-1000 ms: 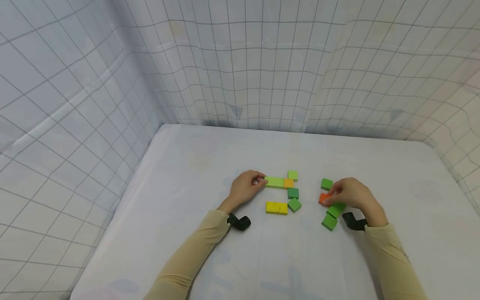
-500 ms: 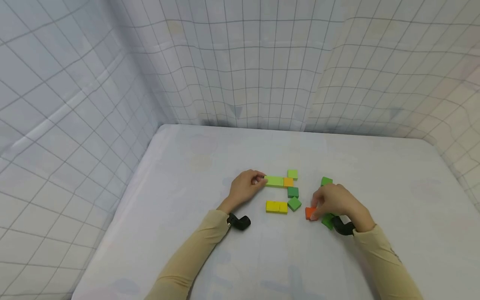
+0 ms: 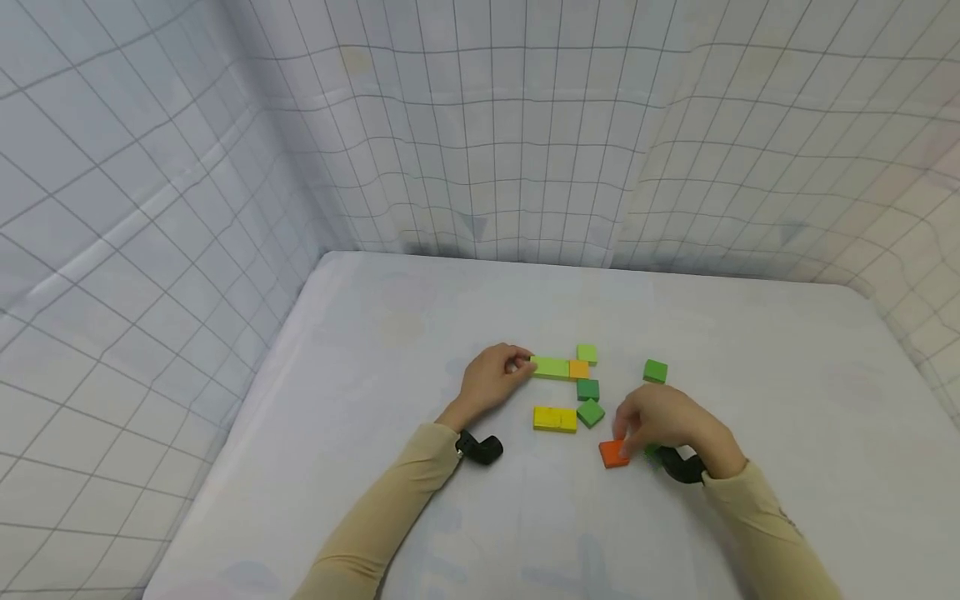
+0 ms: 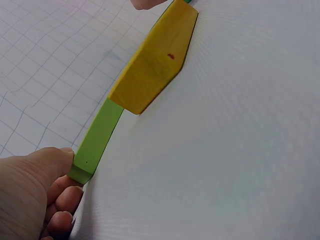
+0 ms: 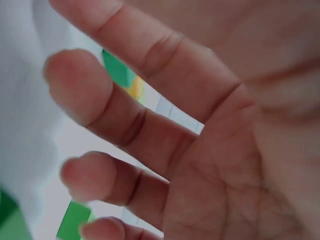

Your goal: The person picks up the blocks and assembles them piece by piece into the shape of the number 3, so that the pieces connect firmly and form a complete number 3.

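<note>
In the head view my left hand [image 3: 491, 379] pinches the left end of a long light green block [image 3: 551, 367]. The left wrist view shows thumb and fingertips at the end of this block [image 4: 97, 137]. An orange square block [image 3: 578, 369] adjoins its right end. Further right, my right hand [image 3: 663, 421] has thumb and index finger on a flat red-orange block [image 3: 612, 454], which lies on the table. In the right wrist view the red-orange block is hidden and the other fingers [image 5: 90, 180] are spread apart. A yellow block [image 3: 555, 419] lies between the hands.
A light green block [image 3: 587, 355], a dark green block [image 3: 588, 390] and a turned green block [image 3: 590, 413] form a rough column. Another green block [image 3: 655, 371] lies behind my right hand, and one more [image 3: 652, 456] is partly covered by it. White grid-patterned cloth [image 3: 480, 167] walls the table.
My right hand has moved left and toward me, bringing the red-orange block along, away from the green blocks at the right. My left hand has stayed at the long light green block.
</note>
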A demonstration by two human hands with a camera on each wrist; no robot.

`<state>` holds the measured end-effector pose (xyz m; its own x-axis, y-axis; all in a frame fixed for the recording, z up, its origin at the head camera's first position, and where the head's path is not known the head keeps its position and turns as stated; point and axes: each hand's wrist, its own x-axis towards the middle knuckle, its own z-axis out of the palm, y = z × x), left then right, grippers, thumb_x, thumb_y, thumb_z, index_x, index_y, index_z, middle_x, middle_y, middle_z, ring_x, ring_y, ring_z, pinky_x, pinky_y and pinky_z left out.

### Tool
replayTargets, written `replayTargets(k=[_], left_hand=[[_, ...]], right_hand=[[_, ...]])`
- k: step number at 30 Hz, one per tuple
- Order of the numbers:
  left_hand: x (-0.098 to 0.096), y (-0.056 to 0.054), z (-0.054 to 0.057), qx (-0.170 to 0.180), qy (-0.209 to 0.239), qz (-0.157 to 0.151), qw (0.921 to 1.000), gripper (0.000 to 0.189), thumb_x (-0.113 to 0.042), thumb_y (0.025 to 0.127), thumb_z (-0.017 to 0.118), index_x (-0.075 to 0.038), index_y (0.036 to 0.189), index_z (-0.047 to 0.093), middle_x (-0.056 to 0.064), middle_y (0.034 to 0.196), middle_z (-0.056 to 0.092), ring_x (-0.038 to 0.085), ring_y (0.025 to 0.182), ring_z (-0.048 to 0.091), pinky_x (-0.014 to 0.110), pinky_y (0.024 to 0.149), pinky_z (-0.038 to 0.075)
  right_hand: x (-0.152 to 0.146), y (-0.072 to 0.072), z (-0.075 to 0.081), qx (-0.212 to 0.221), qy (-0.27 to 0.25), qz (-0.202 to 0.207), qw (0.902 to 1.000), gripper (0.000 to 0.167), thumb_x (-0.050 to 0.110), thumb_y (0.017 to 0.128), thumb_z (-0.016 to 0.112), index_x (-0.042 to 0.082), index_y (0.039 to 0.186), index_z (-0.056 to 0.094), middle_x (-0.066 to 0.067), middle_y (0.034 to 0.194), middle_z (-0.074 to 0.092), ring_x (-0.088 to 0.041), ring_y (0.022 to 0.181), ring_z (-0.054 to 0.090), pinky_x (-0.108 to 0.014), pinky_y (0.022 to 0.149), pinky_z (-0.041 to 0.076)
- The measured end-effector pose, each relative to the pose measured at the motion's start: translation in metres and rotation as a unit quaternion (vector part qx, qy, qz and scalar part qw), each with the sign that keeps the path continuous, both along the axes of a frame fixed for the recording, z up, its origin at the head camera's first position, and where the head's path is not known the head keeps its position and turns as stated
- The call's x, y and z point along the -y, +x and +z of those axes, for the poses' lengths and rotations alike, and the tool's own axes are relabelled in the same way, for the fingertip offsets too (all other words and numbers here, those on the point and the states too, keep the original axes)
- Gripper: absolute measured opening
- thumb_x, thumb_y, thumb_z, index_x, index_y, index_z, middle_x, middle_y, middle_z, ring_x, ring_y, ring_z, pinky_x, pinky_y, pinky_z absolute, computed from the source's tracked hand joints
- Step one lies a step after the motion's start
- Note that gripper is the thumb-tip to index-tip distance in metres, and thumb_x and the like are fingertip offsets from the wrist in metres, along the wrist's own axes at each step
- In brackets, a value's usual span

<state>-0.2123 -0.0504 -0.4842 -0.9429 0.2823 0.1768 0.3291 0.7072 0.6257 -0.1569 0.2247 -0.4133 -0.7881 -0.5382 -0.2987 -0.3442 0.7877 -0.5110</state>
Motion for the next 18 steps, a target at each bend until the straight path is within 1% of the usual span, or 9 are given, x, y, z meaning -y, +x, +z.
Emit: replayTargets(k=[5,9,13,18], left_hand=[[-0.001,-0.001,-0.001,-0.007,-0.001,-0.004,1.0,0.028,-0.036,0.093,0.061,-0.015,0.11,0.07,-0.008,0.08,0.055,0.009,0.07,0.047,0.024,0.062,0.038],[-0.001,-0.002,-0.001,-0.011,-0.002,-0.005,0.9999,0.028,-0.036,0.093,0.061,-0.015,0.11,0.07,-0.008,0.08,0.055,0.009,0.07,0.047,0.024,0.062,0.038],[-0.001,-0.001,-0.002,-0.01,0.001,-0.004,0.9999,0.028,-0.037,0.093,0.061,-0.016,0.11,0.07,-0.008,0.08,0.055,0.009,0.07,0.047,0.024,0.062,0.038],[0.0,-0.001,-0.003,-0.007,0.003,-0.004,1.0,0.028,-0.036,0.093,0.061,-0.016,0.109,0.07,-0.008,0.08,0.055,0.008,0.071,0.048,0.024,0.062,0.038]], right_hand=[[0.02,0.012,0.002,-0.017,0.023,0.02,0.9994,0.021,0.019,0.068,0.085,0.027,0.07,0.066,0.008,0.068,0.05,-0.012,0.067,0.045,-0.03,0.059,0.038],[0.032,0.017,0.001,-0.038,0.004,0.054,0.9978,0.018,0.019,0.07,0.084,0.027,0.072,0.067,0.01,0.066,0.048,-0.01,0.063,0.044,-0.028,0.058,0.037],[0.04,0.018,-0.005,-0.061,-0.026,0.08,0.9946,0.014,0.023,0.073,0.082,0.026,0.077,0.069,0.012,0.065,0.046,-0.007,0.062,0.042,-0.026,0.057,0.036],[0.05,0.019,-0.015,-0.085,-0.046,0.091,0.9912,0.011,0.025,0.076,0.08,0.025,0.081,0.07,0.015,0.067,0.046,-0.004,0.062,0.043,-0.025,0.057,0.037]])
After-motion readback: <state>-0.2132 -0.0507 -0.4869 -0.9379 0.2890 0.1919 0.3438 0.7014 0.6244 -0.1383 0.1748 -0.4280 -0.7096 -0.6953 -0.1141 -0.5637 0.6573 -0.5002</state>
